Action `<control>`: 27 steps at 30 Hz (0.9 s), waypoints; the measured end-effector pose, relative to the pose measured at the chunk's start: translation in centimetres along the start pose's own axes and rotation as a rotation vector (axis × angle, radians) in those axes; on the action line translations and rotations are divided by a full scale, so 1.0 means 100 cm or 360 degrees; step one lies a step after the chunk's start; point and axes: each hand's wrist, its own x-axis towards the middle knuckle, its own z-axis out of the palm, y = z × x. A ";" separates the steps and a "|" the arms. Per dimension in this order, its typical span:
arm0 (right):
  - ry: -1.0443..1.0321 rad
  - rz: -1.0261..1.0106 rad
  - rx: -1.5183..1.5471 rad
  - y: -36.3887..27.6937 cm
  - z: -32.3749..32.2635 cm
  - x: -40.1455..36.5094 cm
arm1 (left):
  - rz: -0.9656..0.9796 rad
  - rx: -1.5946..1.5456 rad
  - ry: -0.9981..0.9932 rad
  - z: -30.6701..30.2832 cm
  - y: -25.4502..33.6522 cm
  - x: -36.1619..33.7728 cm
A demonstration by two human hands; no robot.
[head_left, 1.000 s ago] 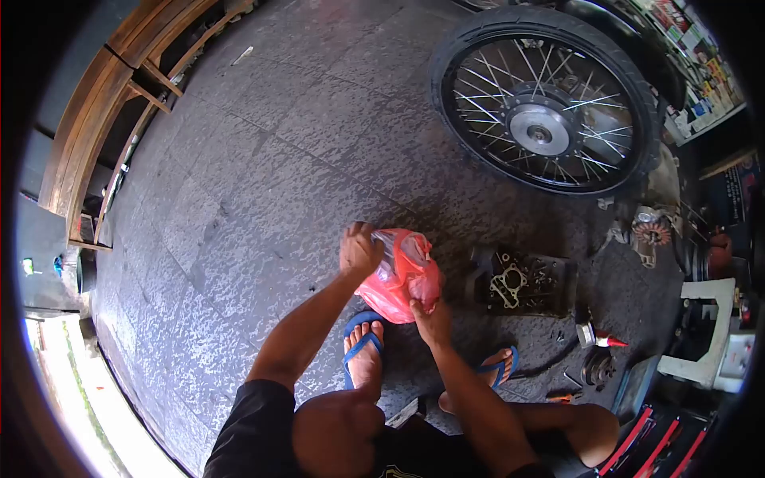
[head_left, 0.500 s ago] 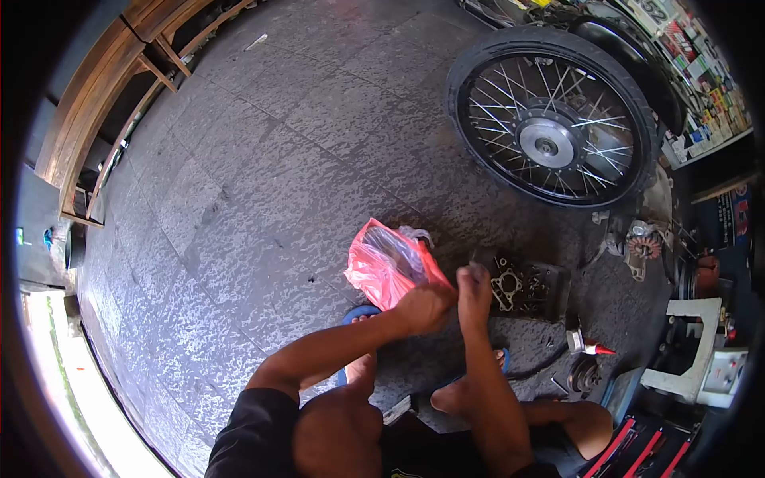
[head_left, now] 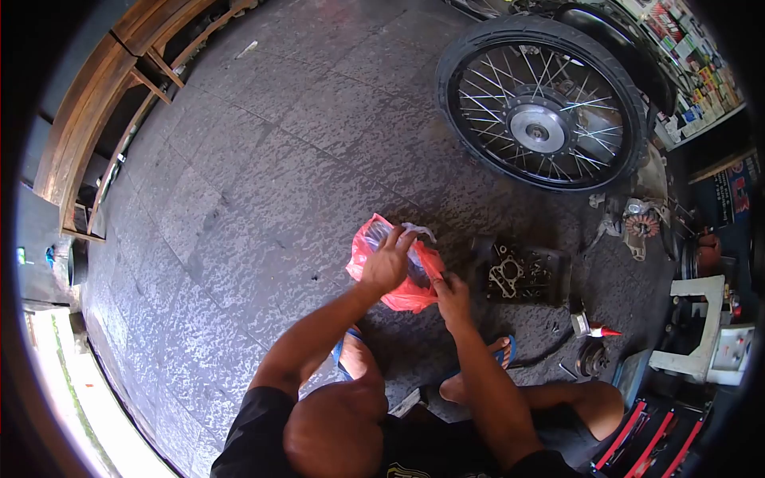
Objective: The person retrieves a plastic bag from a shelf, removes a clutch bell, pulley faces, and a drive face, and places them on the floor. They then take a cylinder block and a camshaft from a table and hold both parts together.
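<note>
A red plastic bag (head_left: pixel 410 298) stands open at its top in front of my feet, with clear plastic inside it. My left hand (head_left: pixel 386 266) is over the bag's mouth, its fingers spread and reaching to the clear plastic at the upper edge. At the bag's right edge my right hand (head_left: pixel 451 298) pinches the red rim. What lies deeper in the bag cannot be made out. Just right of my right hand is a dark tray (head_left: pixel 563 279) with a metal gasket (head_left: pixel 505 276) and small parts.
A spoked wheel (head_left: pixel 537 130) lies at the upper right. Engine parts (head_left: pixel 640 226), a red-tipped tube (head_left: pixel 603 331) and a round metal part (head_left: pixel 591 358) are on the right. A wooden bench (head_left: pixel 86 115) stands at the upper left.
My left hand has moved up and left onto the bag's mouth and opened. My right hand has come down and left to the bag's edge. The bag's top is wider apart.
</note>
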 end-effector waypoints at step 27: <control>0.0372 -0.0162 -0.0227 -0.049 -0.019 -0.093 | -0.1762 -0.1326 0.0404 0.030 -0.140 0.078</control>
